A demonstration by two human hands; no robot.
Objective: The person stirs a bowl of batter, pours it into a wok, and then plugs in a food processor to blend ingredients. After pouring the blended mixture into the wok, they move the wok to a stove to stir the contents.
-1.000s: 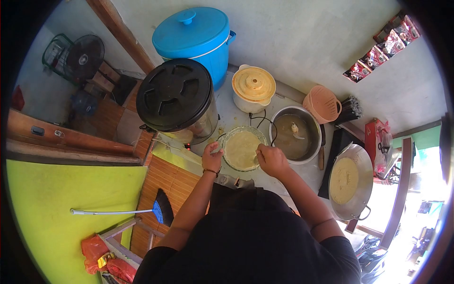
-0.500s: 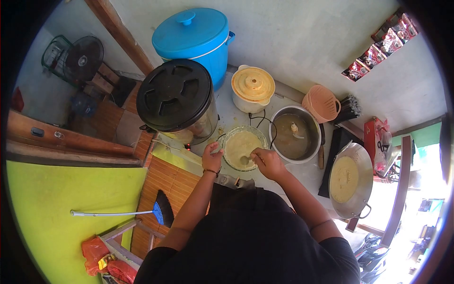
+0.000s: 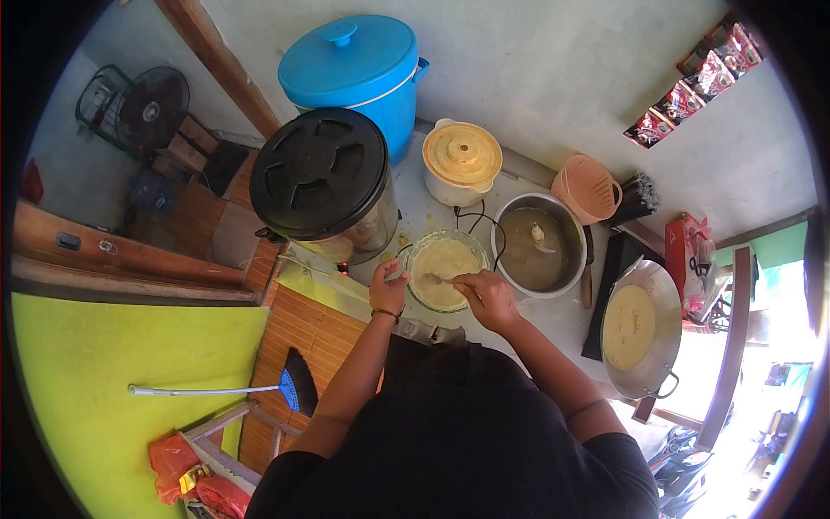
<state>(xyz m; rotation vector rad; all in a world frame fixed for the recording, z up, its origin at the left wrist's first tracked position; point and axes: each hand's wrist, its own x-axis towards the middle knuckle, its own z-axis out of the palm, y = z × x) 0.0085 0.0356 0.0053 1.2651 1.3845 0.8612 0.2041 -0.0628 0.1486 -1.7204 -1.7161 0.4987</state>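
I read no text anywhere. Sachet strip (image 3: 709,73) on the wall (image 3: 562,78) had print, too small to make out. Red box (image 3: 686,251) beside the pan (image 3: 671,303) was blurred. Glass bowl (image 3: 474,246) I held carried no legible mark.

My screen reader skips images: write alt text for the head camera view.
Seen from above, a person's right hand holds a spoon in a glass bowl of yellow batter while the left hand grips the bowl's rim.

Bright daylight floods in from the near right, overexposed there; fisheye bending and black vignette ring the edges; centre sharp.
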